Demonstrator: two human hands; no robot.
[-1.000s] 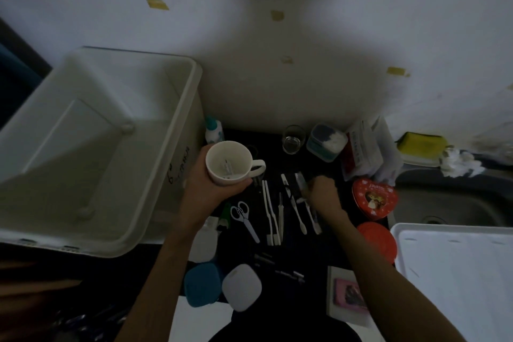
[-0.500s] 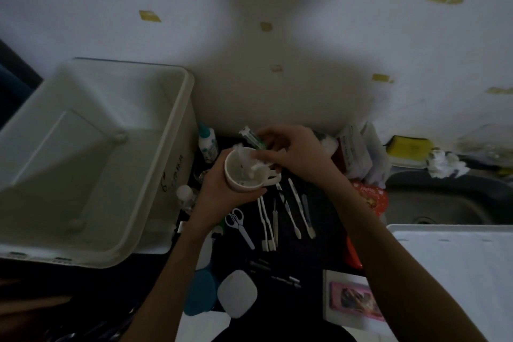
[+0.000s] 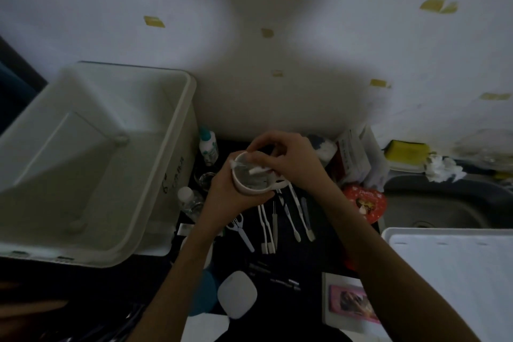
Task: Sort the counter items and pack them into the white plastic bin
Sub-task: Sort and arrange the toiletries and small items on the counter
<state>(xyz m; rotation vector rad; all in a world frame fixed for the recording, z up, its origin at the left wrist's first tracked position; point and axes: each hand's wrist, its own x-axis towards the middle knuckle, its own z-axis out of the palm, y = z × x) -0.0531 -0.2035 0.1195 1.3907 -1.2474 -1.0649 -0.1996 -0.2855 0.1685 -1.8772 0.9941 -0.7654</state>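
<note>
My left hand (image 3: 230, 197) grips a white mug (image 3: 251, 183) from below, above the dark counter. My right hand (image 3: 288, 158) is curled over the mug's mouth and pinches a small white tube (image 3: 259, 170) that lies inside the rim. The big white plastic bin (image 3: 155, 175) stands empty at the left. Below the mug, several white toothbrushes and thin tools (image 3: 280, 219) lie in a row, with small scissors (image 3: 241, 230) beside them.
A small bottle with a teal cap (image 3: 208, 146), a glass (image 3: 206, 179) and a clear bottle (image 3: 190, 200) stand by the bin's wall. A red heart tin (image 3: 366, 203), sink (image 3: 444, 208), white tray (image 3: 455, 264), white case (image 3: 237, 294) and pink-covered booklet (image 3: 349, 301) lie right and front.
My right hand left the tools on the counter, came up to the mug with a small tube and now pushes it deeper inside. The left hand keeps holding the mug.
</note>
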